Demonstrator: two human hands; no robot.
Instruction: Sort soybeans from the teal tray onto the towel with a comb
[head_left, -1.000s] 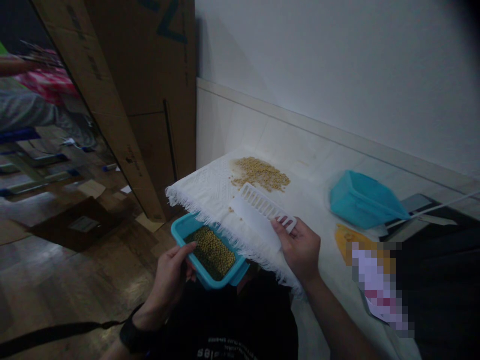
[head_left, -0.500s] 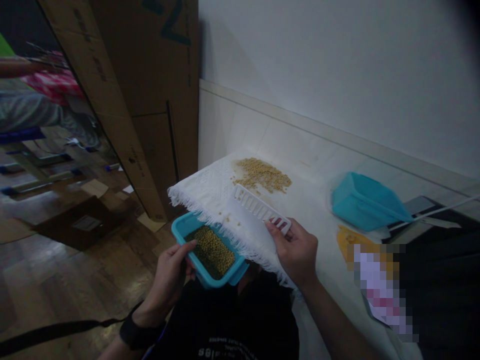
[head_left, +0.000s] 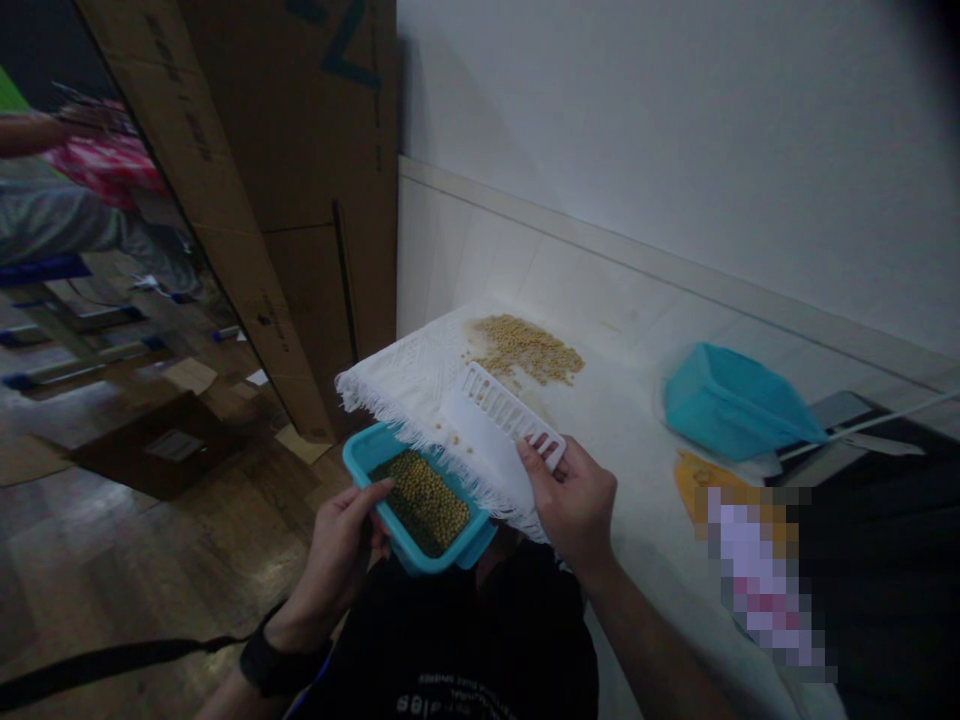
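Note:
My left hand grips the left side of a turquoise plastic box, thumb over its rim. Yellowish beans and small dark green bits lie inside. The box sits just below the fringed edge of a white cloth. In my right hand is a white plastic scraper with a row of slots along one edge, held low over the cloth. A few loose beans lie between scraper and fringe. Farther back, a flat heap of beans is spread on the white surface.
A turquoise scoop-shaped container and a yellow item lie at the right. A tall cardboard box stands at the left, with cardboard scraps on the floor. A seated person is at far left.
My right hand has moved left and slightly toward the box with the scraper, along with the loose beans near the fringe. My left hand and the box stay put.

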